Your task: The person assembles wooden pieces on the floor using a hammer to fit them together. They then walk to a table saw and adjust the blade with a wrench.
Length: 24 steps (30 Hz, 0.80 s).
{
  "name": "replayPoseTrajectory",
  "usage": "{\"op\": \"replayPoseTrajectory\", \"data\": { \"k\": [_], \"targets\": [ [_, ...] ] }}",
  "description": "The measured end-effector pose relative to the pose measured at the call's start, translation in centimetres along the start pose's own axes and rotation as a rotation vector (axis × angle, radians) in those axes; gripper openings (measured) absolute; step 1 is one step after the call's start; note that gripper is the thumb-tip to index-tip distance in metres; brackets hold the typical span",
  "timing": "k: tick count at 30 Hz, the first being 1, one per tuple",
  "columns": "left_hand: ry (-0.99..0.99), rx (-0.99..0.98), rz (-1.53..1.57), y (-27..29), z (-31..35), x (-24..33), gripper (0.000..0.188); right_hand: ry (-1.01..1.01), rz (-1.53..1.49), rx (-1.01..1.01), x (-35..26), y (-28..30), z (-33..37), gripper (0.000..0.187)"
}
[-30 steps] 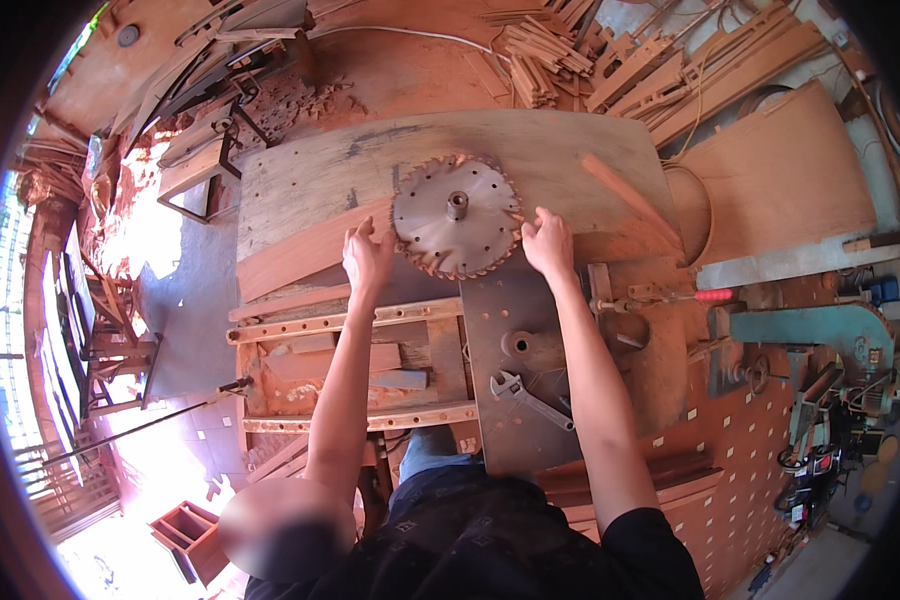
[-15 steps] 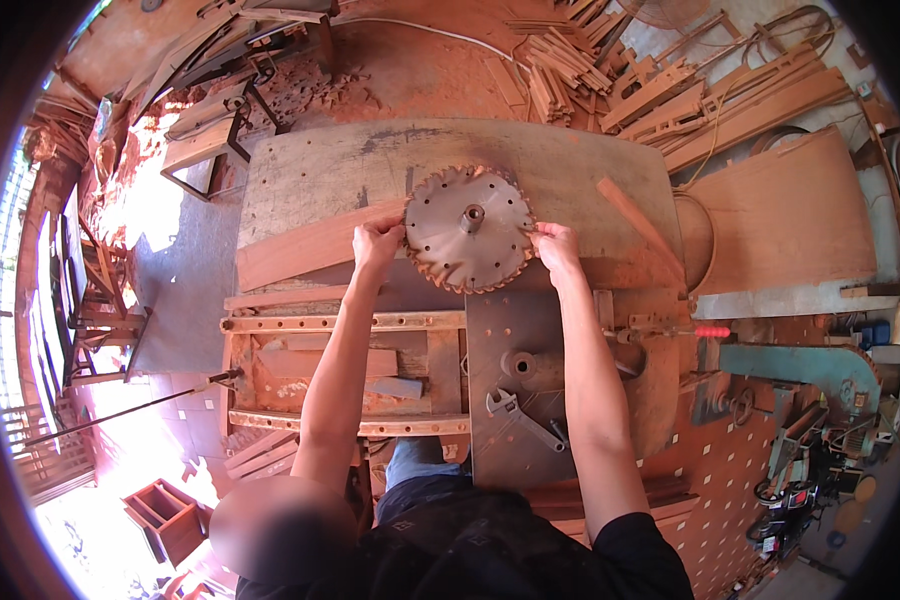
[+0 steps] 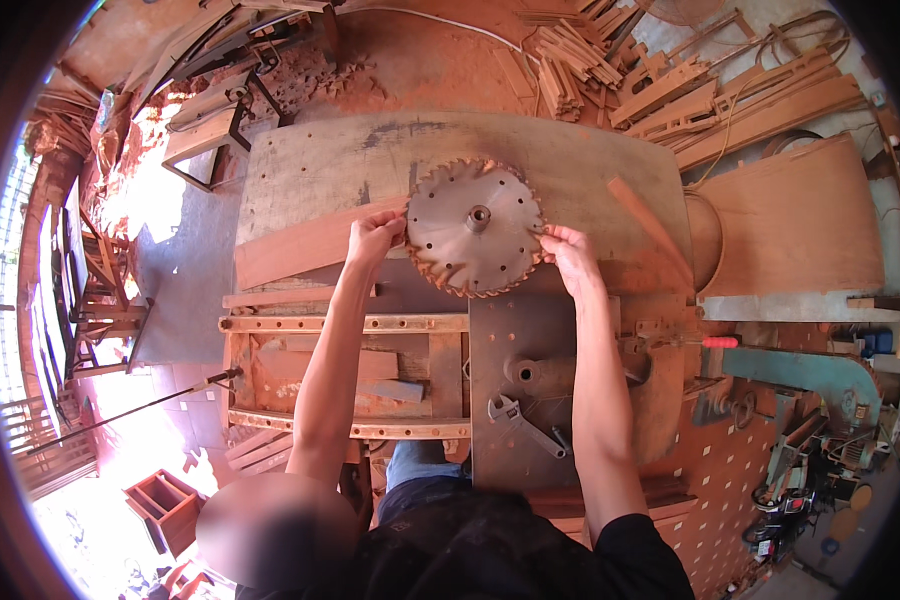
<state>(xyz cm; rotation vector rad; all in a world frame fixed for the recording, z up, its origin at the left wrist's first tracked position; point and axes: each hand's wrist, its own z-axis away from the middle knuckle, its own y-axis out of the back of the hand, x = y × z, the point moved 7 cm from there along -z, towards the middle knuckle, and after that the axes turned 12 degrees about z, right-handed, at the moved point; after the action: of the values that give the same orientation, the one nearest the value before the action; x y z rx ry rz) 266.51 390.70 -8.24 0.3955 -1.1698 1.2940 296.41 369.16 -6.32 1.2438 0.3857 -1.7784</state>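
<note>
Between my two hands a round, toothed circular saw blade (image 3: 460,245) is held by its rim, above the far part of the workbench. A hub stands out at its centre, and small holes ring its face. My left hand (image 3: 375,238) pinches the blade's left edge, and my right hand (image 3: 568,252) grips the right edge with fingertips. Nearer to me, a dark metal plate (image 3: 490,440) carries a round fitting (image 3: 526,372) with a hole in it. An adjustable wrench (image 3: 526,425) lies on that plate, with a small dark piece (image 3: 561,437) beside it.
Wooden boards (image 3: 315,240) lie on the worktop (image 3: 350,160) left of the blade, and a thin strip (image 3: 650,230) rests to its right. A rusty rail frame (image 3: 345,428) spans the near left. A red-handled tool (image 3: 718,342) sits at the right; stacked lumber (image 3: 750,110) fills the far right.
Both hands still hold the saw blade. My right hand has shifted slightly to the right, and the blade has moved a little the same way in view.
</note>
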Motion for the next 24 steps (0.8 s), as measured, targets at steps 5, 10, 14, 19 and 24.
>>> {"op": "replayPoseTrajectory", "data": {
  "k": [5,10,14,19,24],
  "targets": [
    [-0.019,0.008,-0.02,0.0,-0.1,0.2,0.013,0.018,-0.038,-0.044,0.5,0.4,-0.6,0.01],
    [-0.005,0.002,-0.067,-0.2,-0.5,0.9,0.013,-0.016,-0.148,-0.035,0.6,0.0,1.0,0.01],
    [0.002,-0.001,-0.098,-0.3,0.0,1.0,0.012,0.033,-0.064,-0.056,-0.5,0.5,0.5,0.009],
    [0.004,-0.028,-0.09,-0.8,-0.1,1.9,0.013,0.001,-0.223,-0.001,0.2,0.0,1.9,0.01],
    [0.022,-0.066,-0.052,-0.6,0.0,2.1,0.015,0.057,-0.091,-0.058,-1.4,0.7,1.2,0.01]
  ]
}}
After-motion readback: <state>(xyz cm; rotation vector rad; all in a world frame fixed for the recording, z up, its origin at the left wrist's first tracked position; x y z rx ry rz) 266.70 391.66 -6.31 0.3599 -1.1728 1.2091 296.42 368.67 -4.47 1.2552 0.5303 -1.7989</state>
